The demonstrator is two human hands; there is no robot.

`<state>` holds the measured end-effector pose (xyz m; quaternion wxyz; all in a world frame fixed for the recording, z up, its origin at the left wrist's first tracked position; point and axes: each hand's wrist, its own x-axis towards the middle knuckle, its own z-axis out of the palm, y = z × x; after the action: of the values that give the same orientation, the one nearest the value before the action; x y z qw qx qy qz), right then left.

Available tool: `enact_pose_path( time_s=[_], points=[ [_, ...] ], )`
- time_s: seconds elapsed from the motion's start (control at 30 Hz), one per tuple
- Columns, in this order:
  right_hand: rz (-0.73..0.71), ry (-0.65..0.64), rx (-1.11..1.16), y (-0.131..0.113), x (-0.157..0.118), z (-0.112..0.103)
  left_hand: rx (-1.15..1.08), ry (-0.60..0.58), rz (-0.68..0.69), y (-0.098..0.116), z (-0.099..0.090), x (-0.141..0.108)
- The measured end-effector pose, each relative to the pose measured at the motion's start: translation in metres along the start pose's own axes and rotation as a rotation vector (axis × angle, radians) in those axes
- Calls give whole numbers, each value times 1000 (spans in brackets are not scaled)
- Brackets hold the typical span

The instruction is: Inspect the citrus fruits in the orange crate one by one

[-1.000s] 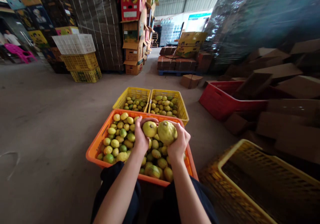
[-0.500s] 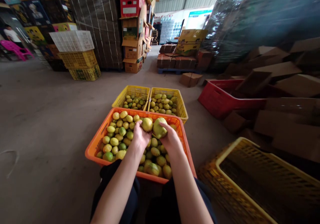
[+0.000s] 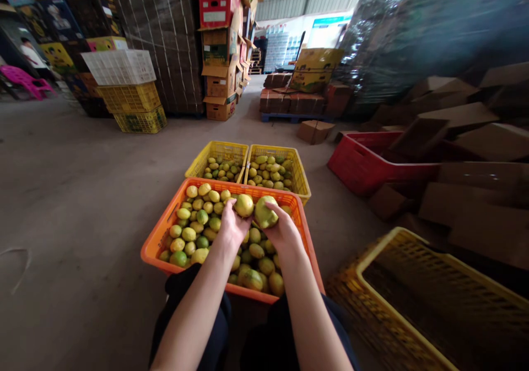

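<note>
My left hand [image 3: 233, 225] is closed on a yellow-green lemon [image 3: 244, 205], its thumb along the fruit's left side. A larger, greener, bumpy lemon [image 3: 265, 212] sits in my right hand [image 3: 285, 229], with the thumb over its front. Both fruits are held side by side, a narrow gap between them, above an orange crate [image 3: 159, 244]. Lemons [image 3: 189, 234] in yellow and green lie loose in that crate. My forearms cover part of its contents.
Two yellow crates [image 3: 298, 167] with lemons adjoin the orange crate's far side. At right are stacked yellow crates [image 3: 397, 238], a red crate [image 3: 355, 164] and cardboard boxes [image 3: 479, 194]. More crates [image 3: 132, 92] stand back left. A person [image 3: 33, 54] is far left.
Both held lemons have shifted very slightly to the right, the right one turned a little. The person in the far left background has moved a bit to the right.
</note>
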<state>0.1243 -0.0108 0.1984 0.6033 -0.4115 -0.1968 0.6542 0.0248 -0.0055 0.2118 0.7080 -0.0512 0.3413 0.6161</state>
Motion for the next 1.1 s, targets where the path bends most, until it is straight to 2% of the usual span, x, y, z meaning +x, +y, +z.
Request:
enact_pose_path(
  time_s=[0.43,0.73,0.9,1.1],
  points=[
    [42,-12,-1,-1,1,-2,6,2,-16,0,1,0],
    [88,57,43,-1,-1,1,39,12,1,-1,2,-2],
    [85,28,19,-2,-3,1,47,25,-2,0,4,-5],
    [78,61,36,0,-3,2,49,48,-15,1,6,-7]
  ],
)
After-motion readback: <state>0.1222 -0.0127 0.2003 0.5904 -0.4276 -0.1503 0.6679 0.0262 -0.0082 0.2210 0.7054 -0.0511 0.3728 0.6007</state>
